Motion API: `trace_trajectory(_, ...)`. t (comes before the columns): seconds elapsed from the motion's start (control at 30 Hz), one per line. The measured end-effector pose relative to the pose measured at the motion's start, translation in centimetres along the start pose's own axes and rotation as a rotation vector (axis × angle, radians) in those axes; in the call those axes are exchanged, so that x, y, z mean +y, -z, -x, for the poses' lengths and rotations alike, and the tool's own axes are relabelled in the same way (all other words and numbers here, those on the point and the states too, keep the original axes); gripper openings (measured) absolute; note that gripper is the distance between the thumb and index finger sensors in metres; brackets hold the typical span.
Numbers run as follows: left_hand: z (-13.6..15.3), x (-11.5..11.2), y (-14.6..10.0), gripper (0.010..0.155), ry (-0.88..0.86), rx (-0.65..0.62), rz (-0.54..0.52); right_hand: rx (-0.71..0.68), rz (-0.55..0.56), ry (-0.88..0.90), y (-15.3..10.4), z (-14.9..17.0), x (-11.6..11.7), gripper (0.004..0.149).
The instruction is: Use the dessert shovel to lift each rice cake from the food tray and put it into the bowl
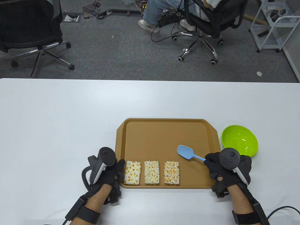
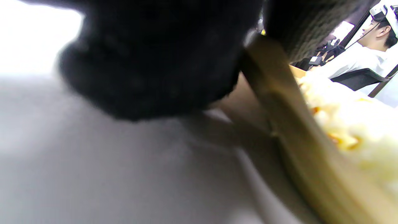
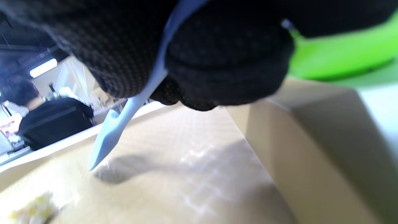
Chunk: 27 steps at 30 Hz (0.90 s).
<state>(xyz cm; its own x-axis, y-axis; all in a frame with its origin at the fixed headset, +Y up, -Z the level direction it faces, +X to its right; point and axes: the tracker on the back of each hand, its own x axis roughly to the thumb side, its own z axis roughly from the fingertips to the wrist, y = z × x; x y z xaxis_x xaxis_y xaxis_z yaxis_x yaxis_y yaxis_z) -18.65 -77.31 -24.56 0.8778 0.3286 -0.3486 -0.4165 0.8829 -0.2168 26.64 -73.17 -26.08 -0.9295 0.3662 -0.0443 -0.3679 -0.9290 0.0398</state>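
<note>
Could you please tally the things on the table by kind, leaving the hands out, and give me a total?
Rice cakes: 3 (left, middle, right)
Food tray: 1
Dessert shovel: 1
Bowl: 1
Total: 6

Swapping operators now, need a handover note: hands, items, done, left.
Right hand grips the blue dessert shovel by its handle, blade raised above the tray floor, empty.
Left hand rests at the tray's left edge; its fingers are not clearly visible.
Three rice cakes lie in a row along the tray's near edge.
Green bowl stands right of the tray, empty.
Done: shovel picked up. Left: move all three cakes.
</note>
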Motion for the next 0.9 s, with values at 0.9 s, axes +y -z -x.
trace_trajectory(0.9, 0.2, 0.1, 0.1, 0.066, -0.028, -0.006, 0.019, -0.126, -0.440, 0.159, -0.4, -2.9, 4.2, 0.042)
